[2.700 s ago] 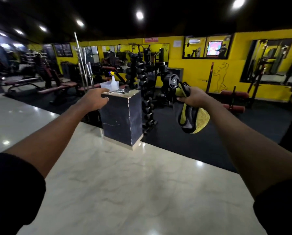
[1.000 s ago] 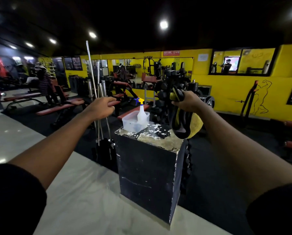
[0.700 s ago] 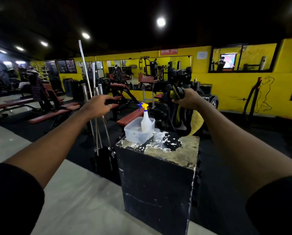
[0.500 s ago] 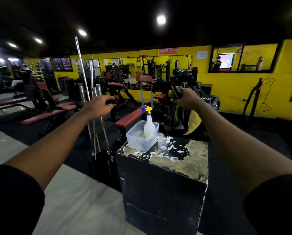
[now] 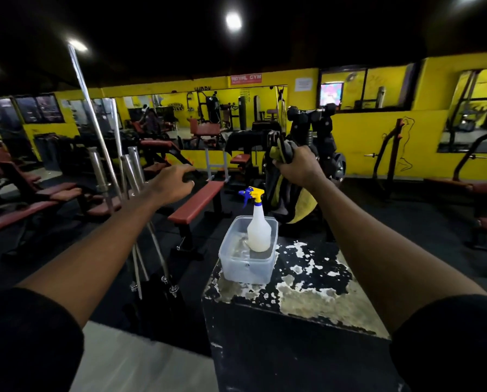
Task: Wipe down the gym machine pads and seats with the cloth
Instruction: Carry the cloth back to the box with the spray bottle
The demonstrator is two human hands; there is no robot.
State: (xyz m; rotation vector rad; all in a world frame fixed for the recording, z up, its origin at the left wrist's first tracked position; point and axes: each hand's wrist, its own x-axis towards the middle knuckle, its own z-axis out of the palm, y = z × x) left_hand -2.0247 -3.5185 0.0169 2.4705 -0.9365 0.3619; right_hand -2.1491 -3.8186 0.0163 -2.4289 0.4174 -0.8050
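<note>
Right hand [image 5: 298, 168] is raised out front, fist clamped on the cloth [image 5: 303, 206]. The top of the cloth is bunched in the grip and the rest hangs below the wrist, yellow w/ grey. The cloth is in the air past the far edge of the box [image 5: 307, 295], touching no pad or seat.

Left hand [image 5: 171, 185] is out front too, palm down, fingers loosely curled and apart, holding nothing. It hovers left of the box, in line w/ a red bench [image 5: 197, 202] further off.

The box is black, its top paint badly chipped. At the far left corner of the top sits a clear tub [image 5: 245, 267]. A spray bottle [image 5: 258, 230] stands upright inside it, white body w/ a yellow and blue trigger head.

Left of the box, steel bars [image 5: 129, 171] stand on end in a floor holder. More red benches are at far left. Behind the cloth is a dark weight rack [image 5: 318, 128]. Yellow walls w/ mirrors run along the back.
</note>
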